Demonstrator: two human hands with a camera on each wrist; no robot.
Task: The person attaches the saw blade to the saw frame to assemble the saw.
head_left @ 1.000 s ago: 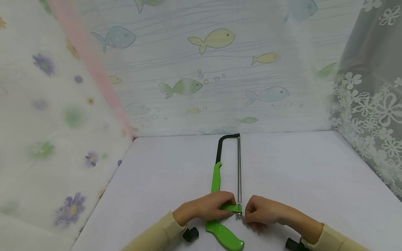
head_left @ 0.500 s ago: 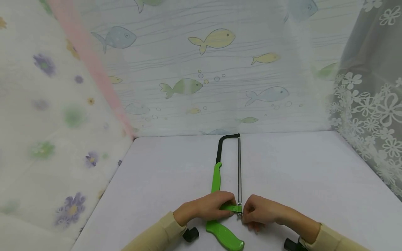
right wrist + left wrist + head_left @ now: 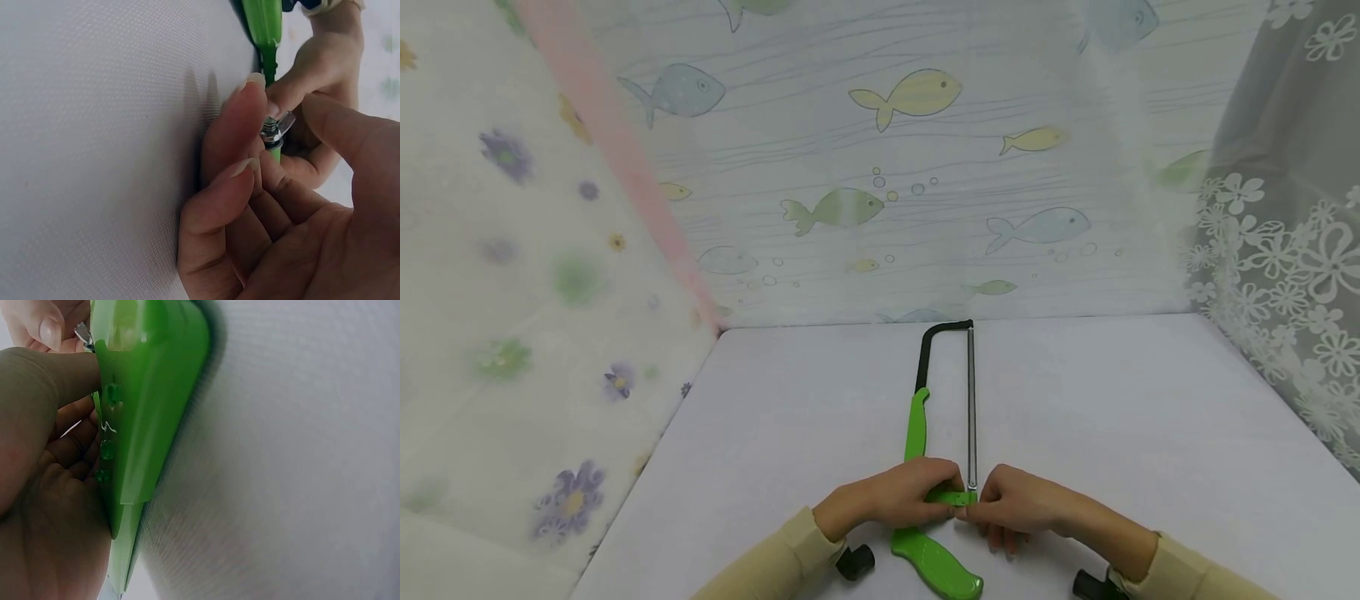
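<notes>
A hacksaw (image 3: 916,429) lies flat on the white table, its green handle toward me and its black front bow pointing away. The thin blade (image 3: 972,400) runs along its right side. My left hand (image 3: 910,492) grips the green frame near the short arm that carries the blade's near end. At that end sits a metal wing nut (image 3: 275,128), seen in the right wrist view. My right hand (image 3: 1018,504) has its thumb and bent index finger at the wing nut, other fingers curled beside the table. From the head view the wing nut is hidden behind the right thumb.
White cloth covers the table (image 3: 805,392). Behind stands a curtain (image 3: 917,250) printed with fish; flowered and lace curtains hang at the sides. A black wrist device (image 3: 856,562) sits under the left cuff, with another black device (image 3: 1093,586) at the right cuff.
My right hand has moved slightly left, its thumb passing across the wing nut and covering it. The left hand and the hacksaw stay where they were.
</notes>
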